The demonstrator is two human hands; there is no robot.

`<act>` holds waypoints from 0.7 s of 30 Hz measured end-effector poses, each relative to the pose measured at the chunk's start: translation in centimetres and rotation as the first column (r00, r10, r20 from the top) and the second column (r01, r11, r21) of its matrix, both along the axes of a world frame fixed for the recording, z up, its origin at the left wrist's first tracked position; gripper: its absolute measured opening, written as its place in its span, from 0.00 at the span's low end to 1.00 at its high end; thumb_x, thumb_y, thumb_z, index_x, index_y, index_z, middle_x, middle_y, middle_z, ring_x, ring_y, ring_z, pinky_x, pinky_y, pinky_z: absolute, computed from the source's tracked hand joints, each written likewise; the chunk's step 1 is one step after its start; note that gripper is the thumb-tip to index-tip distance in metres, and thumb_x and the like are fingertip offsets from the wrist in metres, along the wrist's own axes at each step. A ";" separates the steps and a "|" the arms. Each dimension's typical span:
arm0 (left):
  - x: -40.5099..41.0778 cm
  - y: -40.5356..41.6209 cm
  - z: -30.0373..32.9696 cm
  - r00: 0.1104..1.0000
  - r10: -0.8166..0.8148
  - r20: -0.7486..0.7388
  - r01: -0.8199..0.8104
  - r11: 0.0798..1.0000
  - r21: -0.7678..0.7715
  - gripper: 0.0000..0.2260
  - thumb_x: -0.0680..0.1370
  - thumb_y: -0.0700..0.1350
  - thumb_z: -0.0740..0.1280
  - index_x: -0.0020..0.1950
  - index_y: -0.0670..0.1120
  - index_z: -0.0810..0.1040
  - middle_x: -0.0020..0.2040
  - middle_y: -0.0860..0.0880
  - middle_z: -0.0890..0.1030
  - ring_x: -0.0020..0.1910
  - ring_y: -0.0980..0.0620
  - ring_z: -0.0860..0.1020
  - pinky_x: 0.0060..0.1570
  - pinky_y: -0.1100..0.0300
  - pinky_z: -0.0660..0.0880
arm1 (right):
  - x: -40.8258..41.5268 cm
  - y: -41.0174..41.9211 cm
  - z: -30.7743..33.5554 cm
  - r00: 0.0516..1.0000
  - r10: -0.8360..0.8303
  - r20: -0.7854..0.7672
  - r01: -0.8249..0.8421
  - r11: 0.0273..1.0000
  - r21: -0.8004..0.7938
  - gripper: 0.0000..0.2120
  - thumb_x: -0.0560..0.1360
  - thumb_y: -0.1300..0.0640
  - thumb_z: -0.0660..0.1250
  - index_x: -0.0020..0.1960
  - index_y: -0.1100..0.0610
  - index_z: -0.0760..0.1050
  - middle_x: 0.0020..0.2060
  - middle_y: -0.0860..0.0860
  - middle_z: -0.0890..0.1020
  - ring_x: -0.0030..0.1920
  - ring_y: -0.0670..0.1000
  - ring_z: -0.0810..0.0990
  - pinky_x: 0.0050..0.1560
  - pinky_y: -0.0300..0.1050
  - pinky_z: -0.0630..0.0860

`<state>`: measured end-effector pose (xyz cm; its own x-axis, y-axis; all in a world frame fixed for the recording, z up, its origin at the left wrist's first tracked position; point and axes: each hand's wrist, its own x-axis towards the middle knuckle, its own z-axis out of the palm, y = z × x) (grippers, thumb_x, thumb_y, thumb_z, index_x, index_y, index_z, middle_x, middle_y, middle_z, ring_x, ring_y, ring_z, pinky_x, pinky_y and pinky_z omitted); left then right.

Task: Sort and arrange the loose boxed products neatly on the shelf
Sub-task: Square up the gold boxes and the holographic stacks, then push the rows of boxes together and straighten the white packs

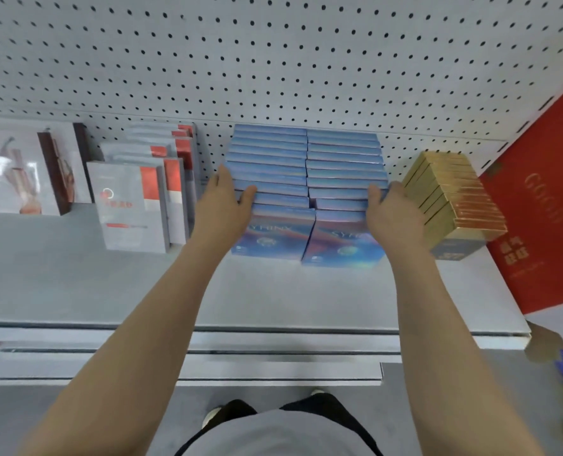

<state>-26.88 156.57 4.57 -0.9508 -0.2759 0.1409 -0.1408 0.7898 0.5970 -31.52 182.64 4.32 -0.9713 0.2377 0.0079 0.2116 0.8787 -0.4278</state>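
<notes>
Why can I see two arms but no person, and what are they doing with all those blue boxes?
The camera sits on the person's head and looks down, so you see what they see: their own two arms reaching out to a shop shelf, with a wall full of little holes behind it.

The blue boxes stand in two rows, side by side. The left hand is on the left row and the right hand is on the right row, with the fingers curled over the box tops. It looks like the hands are squeezing the rows together to make them tidy.

To the left stand white and red boxes, and further left boxes with pictures on them. To the right is a row of gold boxes, then a big red box. At the bottom you can see the person's shirt and shoes.
</notes>
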 end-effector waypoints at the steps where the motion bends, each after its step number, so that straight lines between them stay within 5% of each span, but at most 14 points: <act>1: -0.1 -0.1 -0.1 1.000 0.001 -0.014 -0.001 1.000 -0.004 0.24 0.82 0.52 0.59 0.73 0.41 0.63 0.64 0.40 0.75 0.59 0.39 0.74 0.54 0.52 0.70 | 0.0 -0.7 -0.4 1.000 -0.004 -0.021 0.004 1.000 -0.007 0.25 0.84 0.48 0.49 0.72 0.66 0.61 0.66 0.68 0.70 0.61 0.66 0.75 0.55 0.54 0.71; 5: -0.5 -0.7 -0.5 0.998 -0.032 -0.051 0.030 0.999 -0.025 0.20 0.82 0.51 0.58 0.70 0.41 0.67 0.58 0.40 0.78 0.54 0.40 0.76 0.49 0.53 0.70 | 0.0 -2.3 -0.8 0.992 -0.087 -0.091 0.080 0.994 -0.072 0.30 0.83 0.48 0.39 0.75 0.68 0.57 0.68 0.67 0.67 0.60 0.62 0.74 0.48 0.48 0.67; 8: 0.1 -1.0 -0.8 0.996 -0.085 -0.030 0.084 0.996 -0.035 0.29 0.81 0.57 0.56 0.76 0.41 0.59 0.71 0.39 0.69 0.67 0.38 0.69 0.63 0.48 0.69 | 0.9 -1.1 -0.1 0.998 0.027 -0.055 -0.031 0.997 -0.076 0.35 0.82 0.40 0.48 0.77 0.65 0.52 0.70 0.67 0.65 0.68 0.65 0.67 0.63 0.53 0.67; 10: 1.2 -1.2 -1.0 0.983 -0.162 -0.090 0.133 0.956 -0.260 0.41 0.75 0.69 0.56 0.78 0.43 0.55 0.78 0.38 0.56 0.76 0.37 0.56 0.72 0.42 0.56 | 2.7 -0.2 1.1 0.981 0.194 -0.027 -0.194 0.981 0.011 0.45 0.76 0.30 0.56 0.80 0.57 0.47 0.77 0.62 0.55 0.77 0.63 0.53 0.74 0.58 0.54; 13: 2.1 -1.0 -1.2 0.934 -0.356 -0.011 0.281 0.757 -0.591 0.49 0.65 0.72 0.65 0.79 0.51 0.53 0.79 0.42 0.51 0.77 0.35 0.47 0.69 0.30 0.51 | 4.0 0.3 1.7 0.927 0.360 0.101 -0.374 0.898 0.230 0.60 0.61 0.23 0.66 0.80 0.46 0.39 0.79 0.57 0.42 0.78 0.62 0.39 0.75 0.62 0.46; 16: 1.4 -0.2 -1.4 0.944 -0.311 0.110 0.309 0.719 -0.622 0.50 0.65 0.61 0.76 0.79 0.54 0.51 0.79 0.44 0.52 0.77 0.33 0.49 0.69 0.30 0.51 | 3.6 0.2 0.7 0.934 0.329 0.137 -0.351 0.915 0.200 0.65 0.60 0.32 0.77 0.80 0.47 0.37 0.78 0.60 0.40 0.78 0.65 0.47 0.75 0.62 0.55; 21: -0.3 0.2 -1.7 0.956 -0.291 0.047 0.254 0.732 -0.632 0.43 0.66 0.53 0.78 0.77 0.50 0.62 0.75 0.41 0.66 0.73 0.31 0.61 0.67 0.35 0.61 | 2.1 -0.3 -0.7 0.960 0.277 -0.032 -0.269 0.950 0.159 0.55 0.66 0.44 0.79 0.80 0.53 0.47 0.77 0.62 0.49 0.73 0.64 0.61 0.68 0.53 0.67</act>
